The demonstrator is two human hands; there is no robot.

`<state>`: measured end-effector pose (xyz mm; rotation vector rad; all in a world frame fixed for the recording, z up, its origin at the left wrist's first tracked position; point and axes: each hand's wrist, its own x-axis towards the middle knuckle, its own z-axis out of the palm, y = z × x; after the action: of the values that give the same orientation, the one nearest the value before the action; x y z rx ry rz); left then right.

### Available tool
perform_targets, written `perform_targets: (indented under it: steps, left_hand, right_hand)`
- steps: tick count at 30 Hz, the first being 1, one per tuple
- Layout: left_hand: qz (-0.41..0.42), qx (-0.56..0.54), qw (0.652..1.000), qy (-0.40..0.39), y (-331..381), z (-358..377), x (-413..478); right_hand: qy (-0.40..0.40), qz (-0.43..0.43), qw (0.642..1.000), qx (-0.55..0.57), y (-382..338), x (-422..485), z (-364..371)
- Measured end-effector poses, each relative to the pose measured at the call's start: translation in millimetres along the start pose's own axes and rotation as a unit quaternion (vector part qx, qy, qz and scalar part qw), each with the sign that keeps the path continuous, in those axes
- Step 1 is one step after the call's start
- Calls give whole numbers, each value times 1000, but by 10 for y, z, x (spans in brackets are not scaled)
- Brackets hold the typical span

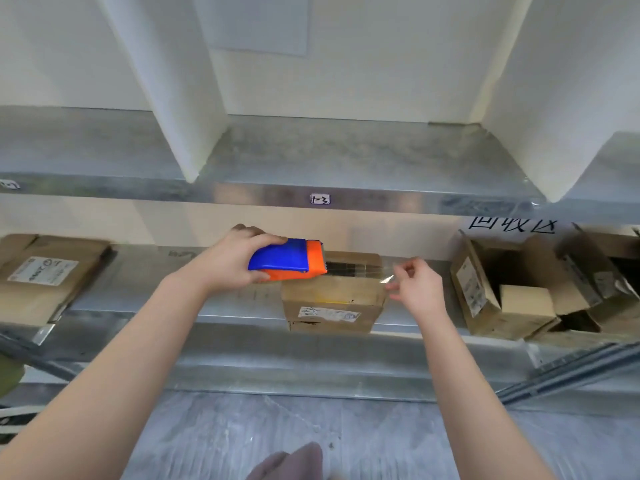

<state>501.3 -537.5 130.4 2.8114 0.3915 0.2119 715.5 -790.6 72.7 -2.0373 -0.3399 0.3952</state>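
On the lower metal shelf (138, 306), right at its front edge — a small cardboard box (332, 299), top flaps down, a torn white label on the near face. Grips a blue and orange tape dispenser (287, 259) with the left hand (235, 261), fingers wrapped over the blue top, thumb curled under the orange side. Holds it just above the box's rear left corner, toothed mouth turned to the right. Pinches the free end of the clear tape (360, 270) between thumb and forefinger of the right hand (417, 284), remaining fingers loosely curled behind. Holds the strip taut across the top of the box, from the dispenser's mouth to just past the right edge; cannot tell whether it touches the cardboard anywhere along the way.

To the right on the same shelf, well apart from the box: several open cardboard boxes (491, 289), flaps up, tipped against one another, below a white sheet (512, 225) with black handwritten characters. To the far left: a flat brown parcel (48, 275) with a printed label. Above — a second metal shelf (346, 150) with a small tag (320, 199) marked 1-3 on its front lip, and white upright dividers (166, 81) standing on it. Below, near the bottom of the view: grey floor (207, 438).
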Motion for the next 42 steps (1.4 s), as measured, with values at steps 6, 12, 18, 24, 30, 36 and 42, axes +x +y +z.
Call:
perform_targets:
  steps: [6, 12, 18, 24, 30, 36, 42]
  left_hand:
    - [-18, 36, 995, -89, -81, 200, 320]
    - [-53, 11, 989, -136, -194, 233, 537]
    - [-67, -5, 986, -152, -193, 254, 644]
    - [-74, -46, 983, -163, -88, 230, 793]
    - [-70, -56, 981, -171, -14, 246, 878]
    - [-72, -69, 981, -165, 0, 302, 888]
    - [-67, -54, 988, -130, -23, 420, 829]
  right_hand:
    - [-40, 35, 998, 11, 90, 144, 80]
    - [-49, 50, 997, -22, 126, 374, 132]
    - [-65, 64, 994, -67, 248, 598, 116]
    - [-70, 80, 994, -26, 346, 695, 138]
    - [-72, 134, 983, 101, 438, 728, 154]
    - [-72, 135, 988, 19, 661, 754, 311]
    - [17, 93, 996, 0, 719, 589, 376]
